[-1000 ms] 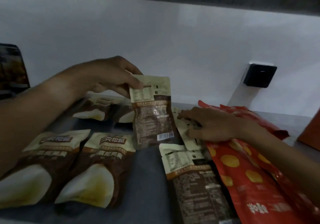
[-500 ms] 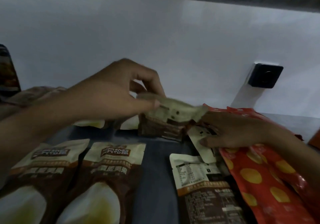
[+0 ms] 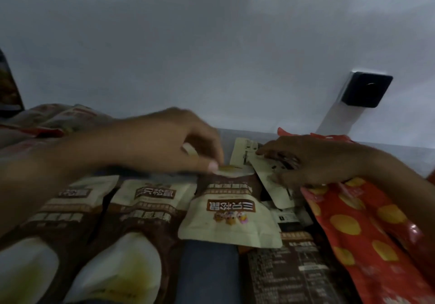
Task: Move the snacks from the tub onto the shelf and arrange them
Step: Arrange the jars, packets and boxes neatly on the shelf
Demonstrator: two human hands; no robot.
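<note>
Nearest, two brown-and-cream foil snack pouches lay flat on the grey shelf. Beyond them, the left hand pinched the far edge of a third, turned-round pouch; it could slide onto its neighbours. The right hand lay with fingers fairly straight on cream back-up packets, crowded by a red, yellow-spotted bag. A black wall box sat beyond.

Left hand: bare, no glove, no ring visible
Right hand: bare, no glove
Forearms: bare, no sleeves in view
</note>
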